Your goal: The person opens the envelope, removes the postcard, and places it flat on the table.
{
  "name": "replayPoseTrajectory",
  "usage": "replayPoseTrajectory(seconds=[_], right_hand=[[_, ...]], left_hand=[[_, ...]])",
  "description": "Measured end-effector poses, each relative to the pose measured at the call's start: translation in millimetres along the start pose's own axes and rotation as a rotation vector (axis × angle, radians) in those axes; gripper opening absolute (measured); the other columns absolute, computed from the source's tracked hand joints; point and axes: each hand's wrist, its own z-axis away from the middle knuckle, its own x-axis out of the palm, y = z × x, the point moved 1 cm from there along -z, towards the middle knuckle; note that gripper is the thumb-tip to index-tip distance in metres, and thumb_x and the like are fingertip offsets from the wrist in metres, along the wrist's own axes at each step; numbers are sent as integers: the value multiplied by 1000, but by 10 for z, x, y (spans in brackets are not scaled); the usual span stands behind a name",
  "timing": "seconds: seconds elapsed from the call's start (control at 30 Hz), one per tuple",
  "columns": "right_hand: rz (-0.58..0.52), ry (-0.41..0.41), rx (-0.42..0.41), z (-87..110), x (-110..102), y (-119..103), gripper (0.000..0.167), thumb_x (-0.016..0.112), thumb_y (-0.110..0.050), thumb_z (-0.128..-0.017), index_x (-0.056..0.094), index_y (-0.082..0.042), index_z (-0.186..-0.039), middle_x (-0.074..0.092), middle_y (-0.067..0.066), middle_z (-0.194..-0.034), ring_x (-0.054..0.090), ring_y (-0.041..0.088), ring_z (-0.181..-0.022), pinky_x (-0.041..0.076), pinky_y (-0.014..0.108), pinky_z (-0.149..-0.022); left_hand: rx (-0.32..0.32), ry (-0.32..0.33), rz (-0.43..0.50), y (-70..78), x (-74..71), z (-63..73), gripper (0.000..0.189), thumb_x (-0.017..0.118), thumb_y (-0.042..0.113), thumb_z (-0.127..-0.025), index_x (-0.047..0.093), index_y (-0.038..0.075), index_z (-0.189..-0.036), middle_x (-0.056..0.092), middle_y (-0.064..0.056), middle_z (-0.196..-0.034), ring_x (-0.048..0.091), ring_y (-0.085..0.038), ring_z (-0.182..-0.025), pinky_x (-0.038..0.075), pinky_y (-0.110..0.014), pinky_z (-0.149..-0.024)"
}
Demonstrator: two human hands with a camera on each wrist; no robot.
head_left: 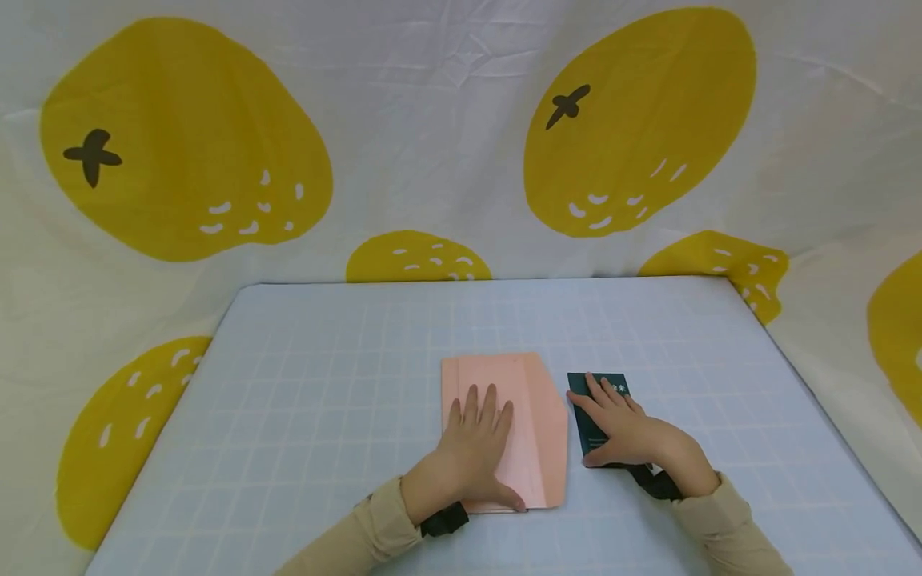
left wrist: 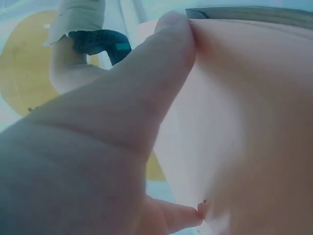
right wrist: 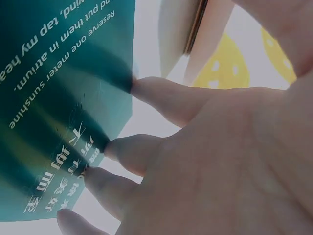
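A pink envelope (head_left: pixel 533 448) with its pointed flap to the right lies on the table. My left hand (head_left: pixel 471 452) rests on it, fingers spread and straight, thumb near its front edge. In the left wrist view a greyish-brown layered edge (left wrist: pixel 254 15) shows along the envelope's border. To the right lies a dark green card (head_left: pixel 589 428) printed with white English and Chinese lettering, apart from the envelope. My right hand (head_left: pixel 627 428) lies over this card with fingers spread; in the right wrist view the fingertips (right wrist: pixel 115 147) are at the card's face and edge.
The table (head_left: pixel 324 400) wears a pale blue checked cover. Behind it and at both sides hangs a white cloth (head_left: pixel 432 120) with large yellow fruit shapes. A black strap (head_left: pixel 442 520) is on my left wrist and another black strap (head_left: pixel 655 482) on my right.
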Motion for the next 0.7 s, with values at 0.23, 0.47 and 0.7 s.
replayPoseTrajectory(seconds=[0.23, 0.47, 0.7], right_hand=[[-5, 16, 42, -5, -77, 160, 93, 82, -34, -80, 33, -2, -152, 4, 36, -158, 3, 58, -142, 8, 77, -104], [-32, 33, 81, 12, -155, 333, 94, 82, -35, -79, 33, -4, -152, 5, 36, -158, 1, 58, -142, 6, 78, -103], [-42, 65, 92, 16, -177, 482, 98, 83, -34, -78, 29, -3, -153, 2, 37, -158, 0, 59, -141, 5, 78, -102]], left_hand=[[31, 44, -17, 28, 4, -27, 126, 56, 90, -66, 26, 8, -157, 17, -22, -162, 16, -46, -146, 25, -59, -113], [80, 125, -45, 78, 41, -67, 114, 54, 88, -72, 37, 10, -153, 27, -19, -159, 23, -44, -145, 28, -61, -110], [102, 111, 9, 101, 44, -72, 109, 57, 85, -73, 39, 11, -152, 26, -21, -159, 20, -45, -146, 26, -65, -109]])
